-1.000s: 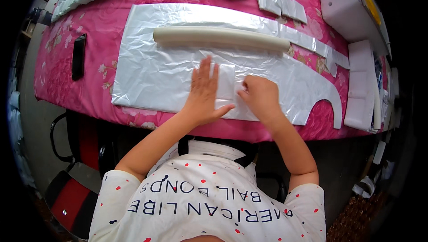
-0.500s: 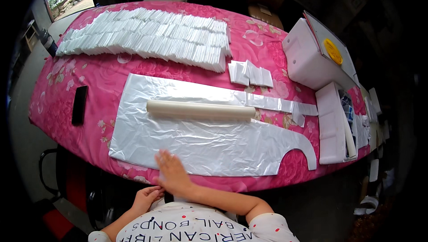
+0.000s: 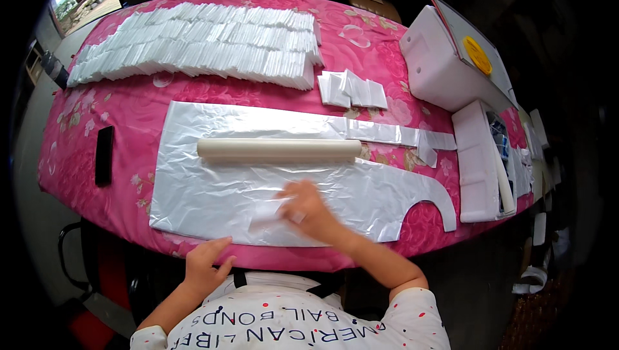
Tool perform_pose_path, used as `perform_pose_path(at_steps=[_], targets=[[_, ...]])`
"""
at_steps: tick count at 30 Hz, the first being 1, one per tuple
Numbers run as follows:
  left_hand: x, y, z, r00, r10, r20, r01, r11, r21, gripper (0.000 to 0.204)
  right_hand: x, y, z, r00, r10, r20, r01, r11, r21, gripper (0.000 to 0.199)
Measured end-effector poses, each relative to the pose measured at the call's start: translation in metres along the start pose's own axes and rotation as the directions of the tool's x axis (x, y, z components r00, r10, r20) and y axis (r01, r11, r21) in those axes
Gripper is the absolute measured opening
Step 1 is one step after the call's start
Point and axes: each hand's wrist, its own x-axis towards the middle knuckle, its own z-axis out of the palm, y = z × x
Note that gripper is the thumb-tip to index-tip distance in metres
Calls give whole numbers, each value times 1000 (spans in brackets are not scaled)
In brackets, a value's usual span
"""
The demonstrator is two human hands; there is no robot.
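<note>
A wide silvery plastic sheet (image 3: 213, 189) lies flat on the pink flowered tablecloth (image 3: 135, 101). A cream roll (image 3: 278, 150) rests across it. My right hand (image 3: 308, 211) is on the sheet's near part, blurred by motion, with a small white folded piece (image 3: 265, 213) at its fingertips. Whether it grips that piece is unclear. My left hand (image 3: 204, 266) hovers at the table's near edge, just off the sheet, fingers apart and holding nothing.
Long rows of folded white pieces (image 3: 193, 43) fill the far side, with a small pile (image 3: 351, 89) beside them. White foam boxes (image 3: 445, 69) stand at the right. A black phone (image 3: 104, 155) lies at the left. The table edge curves close to my body.
Both hands were pressing the sheet a second ago. My left hand has drawn back to the table edge. My right hand has swept across the sheet's near part toward the middle.
</note>
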Motion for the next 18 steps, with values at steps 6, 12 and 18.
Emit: perform_pose_path(at_steps=[6,12,18], targets=[[10,-1,6,996,-52,76,54,998,-23,39,37,158,-147,608,548,-575,-409,837,365,16],[23,5,15,990,-51,129,58,997,-58,40,42,264,-202,374,606,-702,-838,545,24,39],[29,0,16,992,-41,121,47,998,-47,40,57,240,-172,570,275,-774,-802,393,-450,40]])
